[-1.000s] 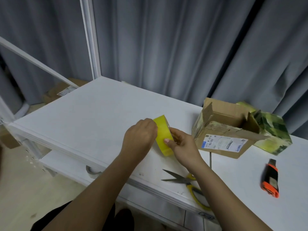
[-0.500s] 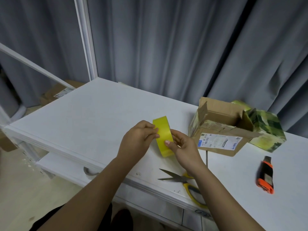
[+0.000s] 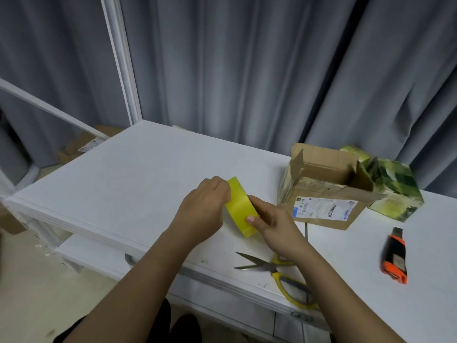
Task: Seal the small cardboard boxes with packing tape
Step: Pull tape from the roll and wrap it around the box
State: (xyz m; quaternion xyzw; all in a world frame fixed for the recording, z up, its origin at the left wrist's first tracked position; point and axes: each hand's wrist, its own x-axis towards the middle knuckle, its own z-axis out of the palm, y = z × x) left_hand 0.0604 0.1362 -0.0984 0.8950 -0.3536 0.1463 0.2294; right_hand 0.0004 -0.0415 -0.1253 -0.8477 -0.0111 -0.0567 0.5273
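A roll of yellow packing tape (image 3: 240, 206) stands on edge above the white table (image 3: 123, 184), held between both hands. My left hand (image 3: 202, 209) grips its left side with fingers curled at the upper rim. My right hand (image 3: 274, 226) holds the right side, thumb pressed on the tape's outer face. To the right sits a small cardboard box (image 3: 324, 191) with its top flaps open and a shipping label on the front. Behind it lies a second box (image 3: 393, 186) covered in green printed tape.
Yellow-handled scissors (image 3: 279, 271) lie open near the table's front edge, partly under my right forearm. An orange and black utility knife (image 3: 394, 256) lies at the right. Grey curtains hang behind the table. More cardboard (image 3: 81, 147) sits on the floor at the left.
My left hand's fingers have shifted along the roll's upper rim and curled in again. The roll stays in the same place between both hands.
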